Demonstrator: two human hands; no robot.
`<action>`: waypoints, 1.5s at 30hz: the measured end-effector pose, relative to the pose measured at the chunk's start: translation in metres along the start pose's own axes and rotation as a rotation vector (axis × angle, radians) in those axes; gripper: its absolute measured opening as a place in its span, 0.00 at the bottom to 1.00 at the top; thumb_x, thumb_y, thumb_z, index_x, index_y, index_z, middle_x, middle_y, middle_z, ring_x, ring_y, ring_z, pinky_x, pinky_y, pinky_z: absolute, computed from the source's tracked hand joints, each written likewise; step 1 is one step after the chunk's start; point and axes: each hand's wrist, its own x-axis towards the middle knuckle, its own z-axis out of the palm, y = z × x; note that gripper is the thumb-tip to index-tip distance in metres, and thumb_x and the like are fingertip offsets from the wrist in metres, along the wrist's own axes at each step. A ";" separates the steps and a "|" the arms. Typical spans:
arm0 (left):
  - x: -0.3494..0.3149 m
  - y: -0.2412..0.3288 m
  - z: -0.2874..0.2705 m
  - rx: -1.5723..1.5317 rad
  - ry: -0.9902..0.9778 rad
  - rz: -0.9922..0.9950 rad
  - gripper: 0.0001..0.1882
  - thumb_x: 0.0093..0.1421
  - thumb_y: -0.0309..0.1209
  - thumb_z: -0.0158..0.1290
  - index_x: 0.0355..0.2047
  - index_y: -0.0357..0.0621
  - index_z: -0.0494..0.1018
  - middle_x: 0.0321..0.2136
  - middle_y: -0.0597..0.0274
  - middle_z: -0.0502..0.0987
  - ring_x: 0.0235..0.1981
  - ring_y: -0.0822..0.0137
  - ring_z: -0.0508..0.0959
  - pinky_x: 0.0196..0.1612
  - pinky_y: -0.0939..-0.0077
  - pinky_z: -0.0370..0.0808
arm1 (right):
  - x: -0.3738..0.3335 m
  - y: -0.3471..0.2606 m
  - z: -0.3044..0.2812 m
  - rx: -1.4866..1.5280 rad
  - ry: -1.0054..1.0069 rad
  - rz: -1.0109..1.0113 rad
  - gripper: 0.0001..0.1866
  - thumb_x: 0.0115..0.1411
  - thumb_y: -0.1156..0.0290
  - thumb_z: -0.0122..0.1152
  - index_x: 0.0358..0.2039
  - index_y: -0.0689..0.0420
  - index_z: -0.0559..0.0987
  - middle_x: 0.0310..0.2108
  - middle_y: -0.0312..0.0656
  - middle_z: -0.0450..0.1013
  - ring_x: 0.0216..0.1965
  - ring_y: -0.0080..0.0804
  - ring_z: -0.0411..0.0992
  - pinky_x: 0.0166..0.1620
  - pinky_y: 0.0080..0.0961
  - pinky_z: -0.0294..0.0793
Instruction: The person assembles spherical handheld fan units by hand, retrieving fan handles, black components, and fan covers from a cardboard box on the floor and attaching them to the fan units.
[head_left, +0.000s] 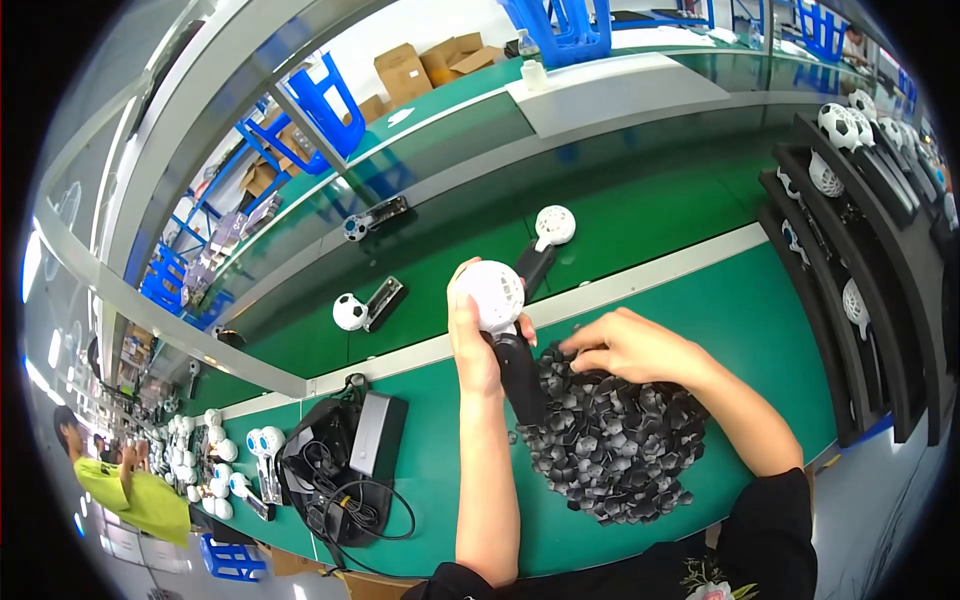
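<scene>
My left hand [468, 340] is wrapped round a handheld fan [494, 292] with a white ball-shaped grille head on top and a black handle [517, 372] below. It is held up over the near edge of the green bench. Close to its right, my right hand [640, 347] reaches to the upper edge of a big heap of small black petal-shaped plastic pieces [620, 455]. Thumb and forefinger are drawn together at the pieces; whether one is between them is too small to make out.
On the green conveyor belt [450, 260] lie several more fans, one with a white head [556, 226] and one with a football-patterned head [350, 311]. A black bag with cables [335, 470] and a grey box [379, 435] sit left. Black racks [850, 270] hold fans at right. A person in yellow-green [130, 495] stands far left.
</scene>
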 end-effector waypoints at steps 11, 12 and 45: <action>-0.002 0.000 0.008 0.183 -0.037 -0.011 0.25 0.60 0.45 0.39 0.53 0.45 0.57 0.36 0.51 0.72 0.15 0.69 0.71 0.15 0.79 0.68 | 0.001 -0.001 -0.021 0.564 0.059 -0.005 0.09 0.55 0.75 0.56 0.35 0.65 0.78 0.25 0.40 0.74 0.26 0.23 0.71 0.30 0.16 0.71; -0.002 0.000 0.008 0.201 -0.028 -0.012 0.25 0.60 0.45 0.39 0.53 0.46 0.57 0.37 0.51 0.72 0.15 0.69 0.71 0.14 0.79 0.68 | 0.000 -0.003 -0.021 0.599 0.085 -0.012 0.09 0.55 0.75 0.57 0.35 0.65 0.78 0.25 0.40 0.74 0.26 0.23 0.71 0.30 0.16 0.71; -0.012 -0.001 0.033 0.328 -0.059 -0.024 0.24 0.59 0.42 0.41 0.53 0.44 0.58 0.31 0.52 0.71 0.18 0.70 0.71 0.17 0.83 0.70 | -0.009 -0.030 -0.009 0.579 0.457 -0.268 0.14 0.54 0.82 0.55 0.43 0.65 0.73 0.26 0.39 0.69 0.27 0.21 0.66 0.33 0.14 0.67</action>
